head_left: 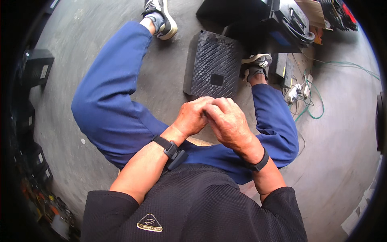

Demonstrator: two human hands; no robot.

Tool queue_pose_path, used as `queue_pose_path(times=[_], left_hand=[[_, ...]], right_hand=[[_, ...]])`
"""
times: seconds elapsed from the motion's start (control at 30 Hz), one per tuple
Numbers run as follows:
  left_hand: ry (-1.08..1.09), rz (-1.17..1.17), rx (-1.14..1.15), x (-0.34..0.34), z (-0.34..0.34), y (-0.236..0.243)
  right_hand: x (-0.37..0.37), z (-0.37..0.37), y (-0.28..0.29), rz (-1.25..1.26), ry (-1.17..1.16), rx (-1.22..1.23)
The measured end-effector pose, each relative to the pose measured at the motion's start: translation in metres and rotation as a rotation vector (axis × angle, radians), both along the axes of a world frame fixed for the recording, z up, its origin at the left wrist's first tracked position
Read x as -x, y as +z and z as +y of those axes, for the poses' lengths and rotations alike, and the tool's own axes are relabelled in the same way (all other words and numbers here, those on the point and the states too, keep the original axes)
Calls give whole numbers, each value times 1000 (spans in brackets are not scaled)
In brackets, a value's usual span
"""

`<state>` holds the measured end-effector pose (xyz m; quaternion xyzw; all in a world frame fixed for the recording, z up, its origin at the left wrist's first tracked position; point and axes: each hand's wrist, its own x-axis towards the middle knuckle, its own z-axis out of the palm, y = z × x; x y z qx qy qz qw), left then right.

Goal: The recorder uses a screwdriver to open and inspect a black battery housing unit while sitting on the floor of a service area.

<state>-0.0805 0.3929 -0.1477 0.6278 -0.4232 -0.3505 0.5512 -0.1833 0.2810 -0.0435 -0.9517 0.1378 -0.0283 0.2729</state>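
My left hand (193, 116) and my right hand (229, 122) meet in front of me, between my spread knees. Fingers on both hands are curled and pressed together. A small dark bit shows between them, too hidden to name. Just beyond my knuckles, a black box (213, 60) with a diagonally ribbed top lies on the floor between my feet. Near its closer end the top has a dark square patch (217, 80). From this view I cannot tell whether my fingertips touch the box.
A large black housing (246, 18) with a coiled cable (300, 30) stands at the far right, by my right shoe. Green cable (320, 109) and white plugs (294, 93) lie on the grey floor (342, 161). Several black boxes (38, 66) line the left edge.
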Motion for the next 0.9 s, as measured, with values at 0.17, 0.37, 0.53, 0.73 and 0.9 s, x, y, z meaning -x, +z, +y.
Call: queue_pose_path(times=[0.17,0.37,0.53,0.73,0.9], left_hand=[[-62,42,-154,-6,2,10],[-30,-35,-1,-3,1,0],[-69,42,-127,-6,-2,15],[-21,-26,41,-5,-2,7],[-40,42,-66,-6,0,13]], right_hand=[[3,1,8,114,-80,-13],[3,-1,1,0,6,16],[10,-2,-2,111,-90,-15],[4,-2,1,-33,6,-16],[7,-3,-2,-31,-48,-56]])
